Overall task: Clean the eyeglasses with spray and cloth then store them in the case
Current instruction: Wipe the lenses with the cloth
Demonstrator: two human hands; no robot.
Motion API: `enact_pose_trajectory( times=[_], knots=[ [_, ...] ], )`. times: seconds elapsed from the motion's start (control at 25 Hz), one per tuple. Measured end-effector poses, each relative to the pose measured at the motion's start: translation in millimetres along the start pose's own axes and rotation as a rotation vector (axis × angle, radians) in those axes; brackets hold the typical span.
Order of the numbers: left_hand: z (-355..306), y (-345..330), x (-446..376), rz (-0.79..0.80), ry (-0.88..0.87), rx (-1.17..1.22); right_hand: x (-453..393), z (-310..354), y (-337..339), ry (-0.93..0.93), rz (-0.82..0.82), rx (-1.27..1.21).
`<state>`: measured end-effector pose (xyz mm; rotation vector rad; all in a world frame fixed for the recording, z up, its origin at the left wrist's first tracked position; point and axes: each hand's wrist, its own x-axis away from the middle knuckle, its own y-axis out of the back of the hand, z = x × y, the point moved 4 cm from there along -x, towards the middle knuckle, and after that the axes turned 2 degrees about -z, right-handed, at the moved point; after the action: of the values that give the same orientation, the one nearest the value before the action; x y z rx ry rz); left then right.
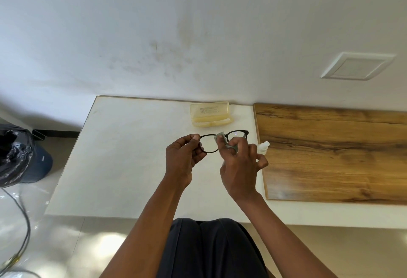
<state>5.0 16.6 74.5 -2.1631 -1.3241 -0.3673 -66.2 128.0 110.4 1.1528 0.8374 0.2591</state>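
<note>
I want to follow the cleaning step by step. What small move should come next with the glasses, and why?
Probably rub the cloth on across the lens: the right hand presses it near the bridge of the glasses, the left hand steadies the frame, and the case sits open.

case [211, 115]: translucent yellow plastic | cloth [222, 138]: grey fabric | table [123, 156]: matt white | board [334, 152]: grained wood
</note>
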Motion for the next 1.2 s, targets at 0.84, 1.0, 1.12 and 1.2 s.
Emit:
enact_pose_trajectory(
  times=[0.84, 1.0, 1.12, 1.2],
  knots=[
    [1.0, 2.7, 3.9, -0.033, -0.025, 0.021, -1.8, -25.3, -1.2, -0.156, 0.14, -0.133],
    [1.8, 6.1, 3.0, -0.032, -0.019, 0.019, 5.8, -25.0, 1.2, -0.1, 0.123, -0.054],
    [1.1, 7.2, 1.4, -0.014, -0.008, 0.027, 3.5, -31.9, 1.6, -0.139, 0.089, -0.043],
    [1.4, 7.2, 1.1, -0.004, 0.0, 0.027, -3.0, -34.4, 0.4, -0.154, 0.068, -0.05]
  ],
)
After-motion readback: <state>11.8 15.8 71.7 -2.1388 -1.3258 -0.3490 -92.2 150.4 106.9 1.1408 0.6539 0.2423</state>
